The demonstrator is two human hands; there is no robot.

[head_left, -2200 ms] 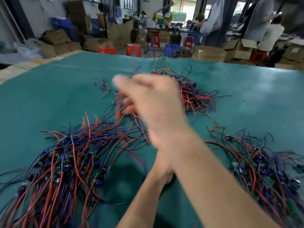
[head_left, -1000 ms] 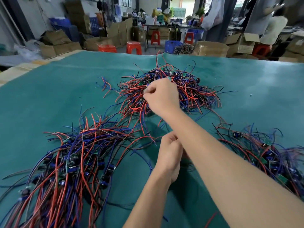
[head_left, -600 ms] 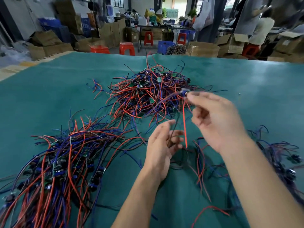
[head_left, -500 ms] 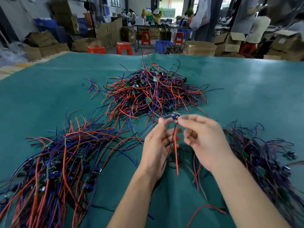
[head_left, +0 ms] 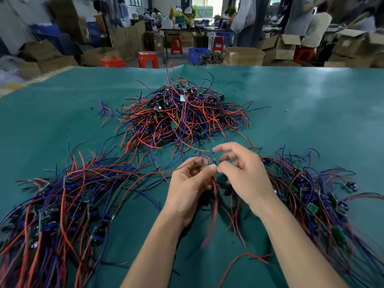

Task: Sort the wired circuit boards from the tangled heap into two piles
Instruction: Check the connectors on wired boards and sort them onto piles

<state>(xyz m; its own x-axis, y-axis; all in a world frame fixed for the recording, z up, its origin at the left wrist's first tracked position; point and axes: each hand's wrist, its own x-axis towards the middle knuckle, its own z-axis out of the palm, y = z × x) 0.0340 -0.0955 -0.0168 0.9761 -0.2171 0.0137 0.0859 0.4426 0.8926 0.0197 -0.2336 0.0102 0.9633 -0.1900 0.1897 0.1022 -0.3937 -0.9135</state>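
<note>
The tangled heap (head_left: 182,117) of red, blue and black wires with small green boards lies at the middle back of the green table (head_left: 311,104). One sorted pile (head_left: 62,200) stretches along the near left, another pile (head_left: 311,194) along the near right. Between them my left hand (head_left: 187,190) pinches a small wired circuit board (head_left: 212,162) at its fingertips, and the board's red and dark wires hang down below my palm. My right hand (head_left: 245,175) is right beside the board, its fingers spread and loosely bent and its thumb tip meeting my left thumb.
A loose red wire (head_left: 239,262) lies on the mat near my right forearm. Beyond the table's far edge stand cardboard boxes (head_left: 243,56), red stools (head_left: 148,59) and a blue crate (head_left: 197,54). People (head_left: 315,28) are at the back right.
My right hand reached into the heap, pulled one wired board out and brought it down toward me. My left hand rose, opened and took the board; my right fingers have loosened from it.
</note>
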